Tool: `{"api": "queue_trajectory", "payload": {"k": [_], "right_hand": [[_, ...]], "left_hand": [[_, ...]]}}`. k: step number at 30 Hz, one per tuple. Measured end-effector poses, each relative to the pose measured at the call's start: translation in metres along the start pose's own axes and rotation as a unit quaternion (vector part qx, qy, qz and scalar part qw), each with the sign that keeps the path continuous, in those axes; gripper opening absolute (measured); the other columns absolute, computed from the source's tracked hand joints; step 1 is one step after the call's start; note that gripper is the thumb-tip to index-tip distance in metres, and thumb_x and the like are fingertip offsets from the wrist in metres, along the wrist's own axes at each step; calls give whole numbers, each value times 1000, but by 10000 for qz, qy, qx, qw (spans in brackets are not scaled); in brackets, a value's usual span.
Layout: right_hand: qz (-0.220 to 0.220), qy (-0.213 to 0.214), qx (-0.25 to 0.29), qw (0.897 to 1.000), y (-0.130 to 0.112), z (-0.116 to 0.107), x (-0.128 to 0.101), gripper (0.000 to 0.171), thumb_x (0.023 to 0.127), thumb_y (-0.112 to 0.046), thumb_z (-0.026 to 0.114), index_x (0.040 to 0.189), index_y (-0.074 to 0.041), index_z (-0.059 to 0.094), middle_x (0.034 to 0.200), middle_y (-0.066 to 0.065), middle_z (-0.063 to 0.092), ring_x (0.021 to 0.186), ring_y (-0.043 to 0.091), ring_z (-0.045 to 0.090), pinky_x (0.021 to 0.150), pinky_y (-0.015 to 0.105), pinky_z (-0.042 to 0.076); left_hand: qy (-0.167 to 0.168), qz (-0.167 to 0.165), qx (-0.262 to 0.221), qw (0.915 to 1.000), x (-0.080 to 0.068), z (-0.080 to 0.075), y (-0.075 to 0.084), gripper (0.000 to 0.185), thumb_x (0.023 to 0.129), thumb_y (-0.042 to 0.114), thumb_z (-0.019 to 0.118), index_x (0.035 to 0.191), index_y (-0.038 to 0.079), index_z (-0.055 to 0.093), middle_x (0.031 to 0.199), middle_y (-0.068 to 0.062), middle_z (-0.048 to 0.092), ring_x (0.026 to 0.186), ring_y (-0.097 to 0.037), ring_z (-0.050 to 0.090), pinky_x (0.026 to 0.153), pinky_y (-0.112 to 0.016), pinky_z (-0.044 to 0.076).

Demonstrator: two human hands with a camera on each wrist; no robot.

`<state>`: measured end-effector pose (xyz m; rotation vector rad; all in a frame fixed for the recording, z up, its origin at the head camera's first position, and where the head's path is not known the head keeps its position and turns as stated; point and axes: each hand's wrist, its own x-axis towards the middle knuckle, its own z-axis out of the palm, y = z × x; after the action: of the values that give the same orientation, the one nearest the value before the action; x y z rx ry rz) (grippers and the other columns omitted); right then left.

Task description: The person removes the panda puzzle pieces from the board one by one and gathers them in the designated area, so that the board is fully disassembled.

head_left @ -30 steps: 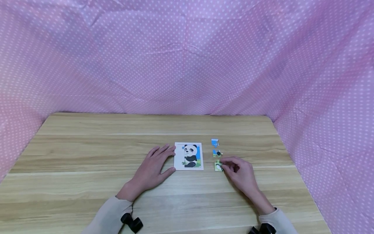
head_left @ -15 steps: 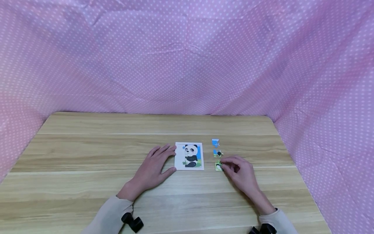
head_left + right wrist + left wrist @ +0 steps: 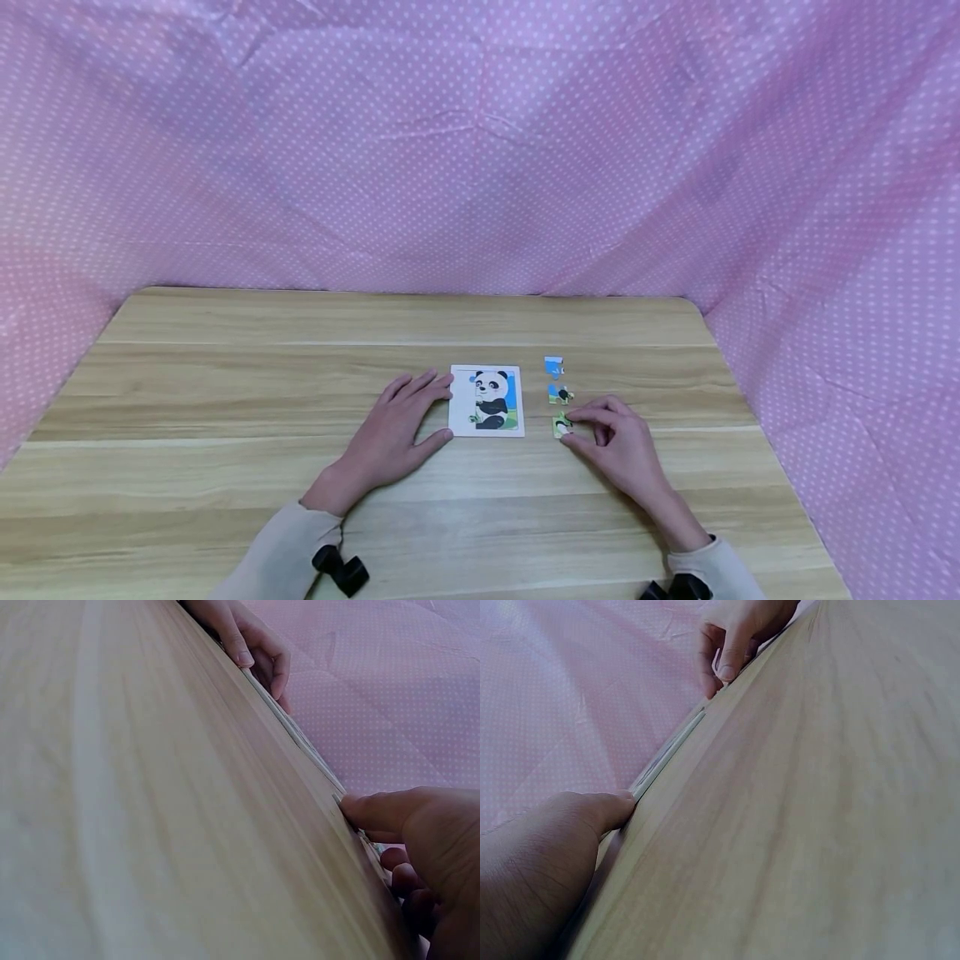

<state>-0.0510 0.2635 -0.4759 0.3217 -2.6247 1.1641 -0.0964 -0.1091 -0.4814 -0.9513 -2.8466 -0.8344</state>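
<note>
Left hand (image 3: 393, 433) flat on tabletop (image 3: 225, 400), fingers straight, fingertips touching left edge of panda puzzle board (image 3: 486, 401). No readable writing. Board partly filled, left column bare. Right of board: blue piece (image 3: 553, 366), blue-green piece (image 3: 558, 393), well apart from board. Right hand (image 3: 617, 442) fingers pinch green piece (image 3: 559, 427) on tabletop.

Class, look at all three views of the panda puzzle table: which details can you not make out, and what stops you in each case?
- Pictures on the three loose pieces, head view: too small.
- Green piece: partly covered by the right hand.
- Puzzle board, wrist views: seen edge-on, picture hidden.
- Left hand, left wrist view: blurred and cut off by the edge.
- Which board slots are unfilled: too small to tell.
</note>
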Motion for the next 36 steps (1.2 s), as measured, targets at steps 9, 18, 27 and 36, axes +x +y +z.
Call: {"api": "queue_trajectory", "payload": {"k": [9,18,27,36], "right_hand": [[-106,19,13,9999,0,0,0,33,76,-5,102,104,-16,88,101,-5,72,65,6,50,53,17,40],[18,-53,-11,10000,-1,-1,-1,34,77,-7,102,107,-16,88,102,-7,71,64,4,50,52,19,42],[25,-8,16,10000,-4,-1,1,32,81,-6,99,109,-14,86,100,-4,71,64,3,52,52,20,44],[-24,251,-175,9995,-17,-1,7,32,81,-3,98,109,-11,86,91,-3,72,63,3,51,51,19,44]], "left_hand": [[-51,-34,-20,10000,0,-1,1,56,107,45,72,152,13,63,175,0,46,166,-28,36,136,-56,23],[-57,-28,-1,10000,1,-1,1,57,107,47,71,152,13,63,175,1,45,166,-28,35,136,-56,23],[-35,-15,5,10000,0,-1,0,56,107,46,72,151,13,63,175,0,46,165,-29,36,136,-57,23],[-94,-54,-30,9999,0,-3,2,57,107,46,72,152,13,62,176,0,44,166,-29,35,137,-56,21]]}}
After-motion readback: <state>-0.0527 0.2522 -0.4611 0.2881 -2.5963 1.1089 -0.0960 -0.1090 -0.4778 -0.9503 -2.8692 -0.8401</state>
